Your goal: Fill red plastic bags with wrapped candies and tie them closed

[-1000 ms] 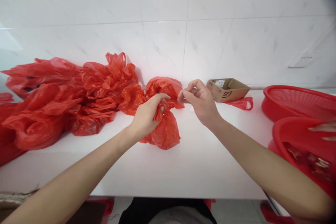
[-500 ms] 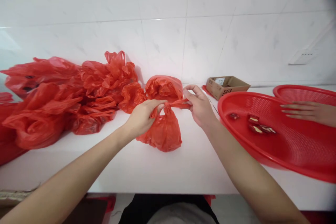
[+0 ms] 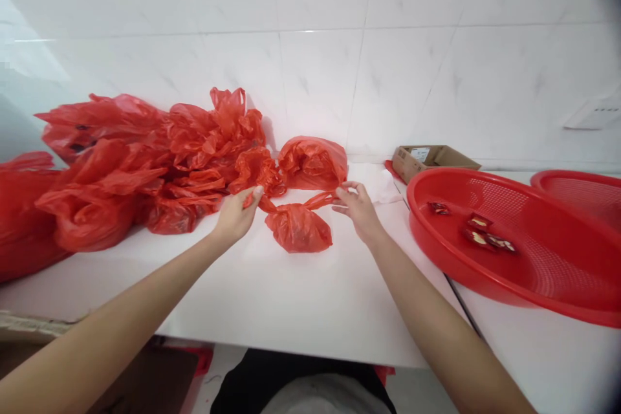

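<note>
A small filled red plastic bag is in front of me, low over or on the white table; which one I cannot tell. My left hand is closed around one of its handles and pulls it to the left. On the other side, my right hand pinches the opposite handle between thumb and fingers. Both handles stretch outward from the gathered top of the bag. What the bag contains is hidden by the red film.
Several red plastic bags are heaped at the left, and another red bag lies behind my hands. At the right stand a large red basket with several small wrapped pieces, a second red basket and an open cardboard box.
My hands have moved apart, stretching the bag's handles to both sides. The top of the bag is drawn tighter. The other person's hand over the basket is gone, and the view has shifted.
</note>
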Tool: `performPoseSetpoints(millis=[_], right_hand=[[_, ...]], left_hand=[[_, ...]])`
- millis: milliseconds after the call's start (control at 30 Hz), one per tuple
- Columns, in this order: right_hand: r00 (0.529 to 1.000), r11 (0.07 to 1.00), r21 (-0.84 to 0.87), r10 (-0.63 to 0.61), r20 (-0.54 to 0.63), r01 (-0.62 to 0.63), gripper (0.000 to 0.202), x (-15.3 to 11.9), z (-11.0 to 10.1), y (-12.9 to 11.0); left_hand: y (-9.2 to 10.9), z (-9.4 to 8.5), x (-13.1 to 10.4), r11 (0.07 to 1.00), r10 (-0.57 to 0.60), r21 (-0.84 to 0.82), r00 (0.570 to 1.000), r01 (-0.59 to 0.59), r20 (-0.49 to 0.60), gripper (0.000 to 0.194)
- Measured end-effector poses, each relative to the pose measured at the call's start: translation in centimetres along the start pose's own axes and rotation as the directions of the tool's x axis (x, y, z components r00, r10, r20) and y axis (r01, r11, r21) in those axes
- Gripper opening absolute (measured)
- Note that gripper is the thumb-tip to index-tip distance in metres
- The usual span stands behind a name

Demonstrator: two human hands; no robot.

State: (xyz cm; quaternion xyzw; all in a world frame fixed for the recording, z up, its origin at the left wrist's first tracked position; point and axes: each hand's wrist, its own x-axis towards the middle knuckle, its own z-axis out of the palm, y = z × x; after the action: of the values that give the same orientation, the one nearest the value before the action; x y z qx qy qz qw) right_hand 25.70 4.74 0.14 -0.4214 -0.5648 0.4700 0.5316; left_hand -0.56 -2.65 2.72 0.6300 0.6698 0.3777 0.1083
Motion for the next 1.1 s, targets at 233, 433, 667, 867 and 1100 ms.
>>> performPoseSetpoints(millis=[233,433,667,867,1100], right_hand=[[0.963,0.925,-0.303,-0.173,0.206,0.231,0.021,-3.9,2.0,3.9],[0.947,0.834,-0.459,-0.218,0.235,0.307,0.009,-1.5,-0.7,4.5],[0.973,0.759,-0.609,-0.181,0.144,0.231,0.015,1.9,-3.4,6.0],[0.961,0.653,-0.706,-0.202,0.187,0.275,0.007,2.3,-2.4,8.7],[0.951,0.569,-0.762,-0.203,0.235,0.31,0.036,2.3,-2.0,9.1]], left_hand=[[0.8,8.0,1.1,0.992,0.051,0.118,0.999,-0.052,0.009,0.047],[0.4,8.4,1.1,0.972,-0.032,0.236,0.999,0.023,0.033,0.054],[-0.7,9.2,3.0,0.912,-0.142,0.4,0.983,0.086,0.113,0.03],[-1.9,11.2,4.1,0.836,-0.182,0.543,0.974,0.08,0.138,0.032],[-2.5,11.9,4.4,0.785,-0.1,0.619,0.981,-0.026,0.168,0.035]])
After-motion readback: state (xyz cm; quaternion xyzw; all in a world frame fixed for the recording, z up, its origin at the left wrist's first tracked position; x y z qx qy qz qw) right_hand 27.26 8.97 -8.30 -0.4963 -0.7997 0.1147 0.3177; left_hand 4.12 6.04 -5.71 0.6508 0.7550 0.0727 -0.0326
